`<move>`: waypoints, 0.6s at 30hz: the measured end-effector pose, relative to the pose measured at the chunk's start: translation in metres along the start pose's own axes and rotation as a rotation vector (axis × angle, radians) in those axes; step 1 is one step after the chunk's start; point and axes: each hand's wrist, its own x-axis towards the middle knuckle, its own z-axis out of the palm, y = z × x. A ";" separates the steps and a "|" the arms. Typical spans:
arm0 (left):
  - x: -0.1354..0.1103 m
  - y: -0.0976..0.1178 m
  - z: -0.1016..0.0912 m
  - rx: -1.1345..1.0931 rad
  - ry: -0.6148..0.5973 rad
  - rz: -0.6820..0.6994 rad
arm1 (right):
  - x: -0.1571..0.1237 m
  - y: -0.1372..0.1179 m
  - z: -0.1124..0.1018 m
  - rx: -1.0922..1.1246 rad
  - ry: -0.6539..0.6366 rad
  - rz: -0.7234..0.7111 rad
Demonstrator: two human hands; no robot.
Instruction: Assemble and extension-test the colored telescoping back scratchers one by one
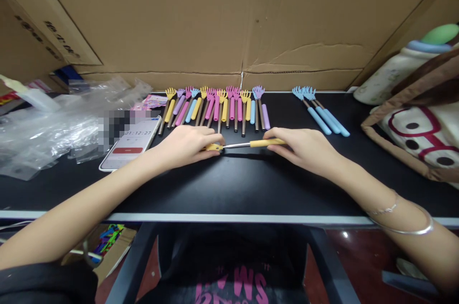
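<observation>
Between my two hands a yellow back scratcher (265,142) with a thin metal rod is held level above the black table. My left hand (190,144) pinches its yellow claw end, which the fingers partly cover. At the other end my right hand (299,146) grips the yellow handle sleeve. Behind them lies a row of claw heads on dark rods, with loose handle sleeves (217,108) in pink, yellow, blue and purple beside them. Farther right, several blue back scratchers (319,117) have sleeves on their rods.
Clear plastic bags (68,122) and a phone (131,144) showing a timer lie at the left. A bag with a glasses pattern (423,127) and a pale bottle (387,74) stand at the right. Cardboard (229,17) walls the back. Below is a box of colourful pieces (111,251).
</observation>
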 end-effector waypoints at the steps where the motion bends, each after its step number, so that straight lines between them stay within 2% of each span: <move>1: 0.000 0.000 0.000 0.012 0.006 0.014 | 0.000 0.001 0.000 0.009 -0.003 -0.014; 8: 0.001 0.000 -0.003 0.063 0.110 0.051 | 0.000 0.003 0.000 -0.060 0.000 -0.066; 12: -0.001 -0.007 -0.008 0.067 0.092 0.051 | -0.001 0.007 -0.005 -0.149 0.024 -0.084; 14: -0.004 -0.019 -0.012 0.109 0.058 -0.001 | -0.004 0.018 -0.010 -0.188 0.026 -0.043; 18: -0.011 -0.044 -0.021 0.117 0.035 -0.184 | -0.009 0.047 -0.024 -0.196 0.007 0.142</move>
